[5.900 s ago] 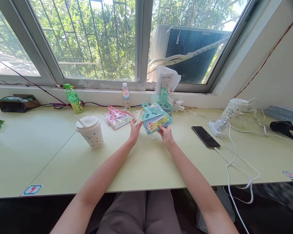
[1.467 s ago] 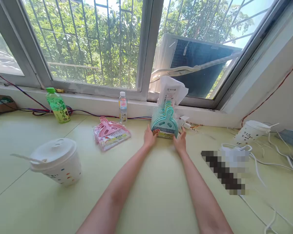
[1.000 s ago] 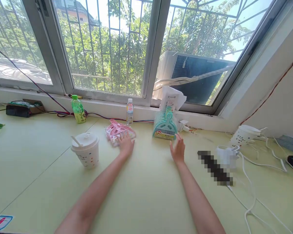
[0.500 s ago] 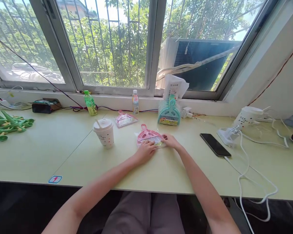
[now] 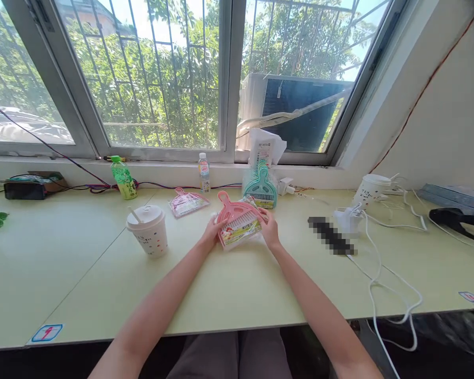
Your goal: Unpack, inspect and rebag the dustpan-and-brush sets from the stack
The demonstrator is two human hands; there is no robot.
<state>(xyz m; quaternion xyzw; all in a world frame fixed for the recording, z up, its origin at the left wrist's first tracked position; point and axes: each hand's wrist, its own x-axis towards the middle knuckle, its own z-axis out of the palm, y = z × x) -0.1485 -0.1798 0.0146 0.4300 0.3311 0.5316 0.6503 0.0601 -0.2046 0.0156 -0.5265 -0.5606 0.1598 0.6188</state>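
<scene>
A pink dustpan and brush set (image 5: 237,215) in a clear plastic wrap, with a yellow printed label, is tilted up toward me above the table. My left hand (image 5: 213,231) grips its left edge, and my right hand (image 5: 268,227) grips its right edge; some fingers are hidden behind it. Another wrapped pink dustpan set (image 5: 188,203) lies flat on the table behind and to the left. Farther back, a stack of teal dustpan sets (image 5: 261,188) stands by the window ledge.
On the left stands a white paper cup (image 5: 148,231) with a straw. Two bottles, a green one (image 5: 123,179) and a clear one (image 5: 204,173), are near the wall. At right lie a blurred-out dark object (image 5: 332,236), white cables (image 5: 379,263) and a second cup (image 5: 370,190).
The pink dustpan set, flat under my hands before, is now raised and tilted with its label showing. My left hand has moved from its front to its left edge. The view has shifted right.
</scene>
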